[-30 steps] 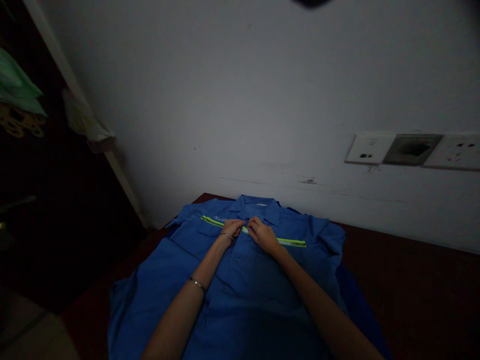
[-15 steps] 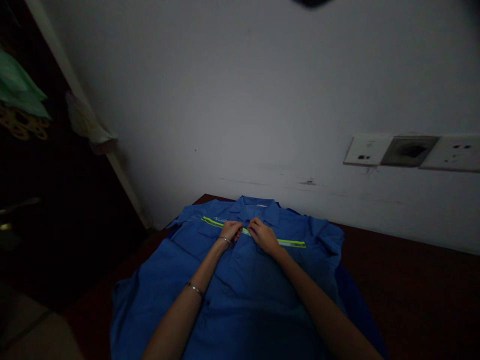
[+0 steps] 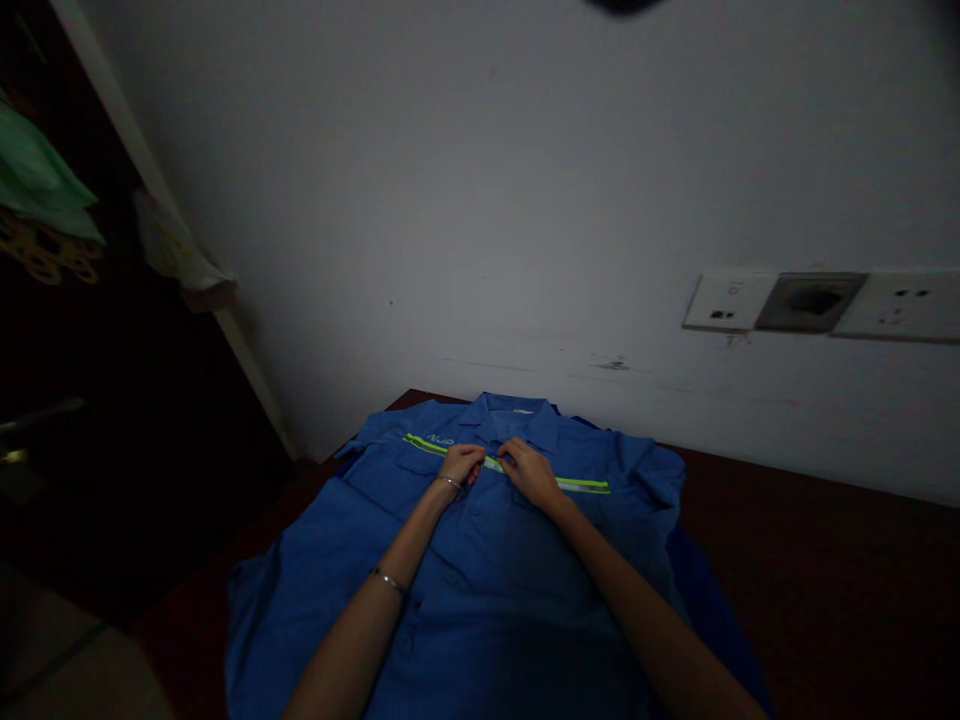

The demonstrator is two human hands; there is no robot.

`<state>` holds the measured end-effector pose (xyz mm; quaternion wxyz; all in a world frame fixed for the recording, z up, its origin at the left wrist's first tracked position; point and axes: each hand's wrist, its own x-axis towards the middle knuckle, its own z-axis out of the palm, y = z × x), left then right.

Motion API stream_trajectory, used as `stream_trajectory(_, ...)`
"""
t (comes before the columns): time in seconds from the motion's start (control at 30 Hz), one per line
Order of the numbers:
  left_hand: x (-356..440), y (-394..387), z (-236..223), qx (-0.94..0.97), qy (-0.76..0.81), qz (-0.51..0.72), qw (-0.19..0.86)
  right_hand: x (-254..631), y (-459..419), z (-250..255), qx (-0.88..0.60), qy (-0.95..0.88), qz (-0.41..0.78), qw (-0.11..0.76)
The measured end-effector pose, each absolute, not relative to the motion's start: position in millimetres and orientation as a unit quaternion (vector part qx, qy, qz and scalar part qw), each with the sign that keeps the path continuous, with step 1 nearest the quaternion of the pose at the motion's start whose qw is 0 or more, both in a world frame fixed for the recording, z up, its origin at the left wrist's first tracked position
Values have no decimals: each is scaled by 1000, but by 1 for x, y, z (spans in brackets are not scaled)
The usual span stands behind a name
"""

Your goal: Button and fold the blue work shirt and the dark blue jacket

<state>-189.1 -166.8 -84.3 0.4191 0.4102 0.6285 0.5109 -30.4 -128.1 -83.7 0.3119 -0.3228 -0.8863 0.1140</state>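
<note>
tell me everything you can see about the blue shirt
The blue shirt lies front up, spread and wrinkled on a dark table, its collar toward the wall. It looks like woven cloth, with buttons down the front, light lettering and a yellow-green and silvery band across the chest. The left hand and right hand touch its front at the band; their exact grip is too small to tell.

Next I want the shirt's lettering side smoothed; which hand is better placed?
Probably the left hand: it sits nearer the white lettering on the blue shirt; the right hand is farther across.
</note>
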Motion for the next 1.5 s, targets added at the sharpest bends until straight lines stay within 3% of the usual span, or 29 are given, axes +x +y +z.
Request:
stream_trajectory(0.43,-185,-168,-85,432,614,534,389,-32,-123,-83,-327,-863,153,354)
stream_trajectory(0.8,-173,-176,-77,569,586,544,193,-29,-128,-76,-331,-889,102,299)
stream_trajectory(1.07,-183,-170,-81,407,612,595,325,-29,-129,-74,-347,-897,59,266)
stream_trajectory(1.5,-184,-167,-89,443,618,520,390,-27,-128,-74,-365,-886,51,282)
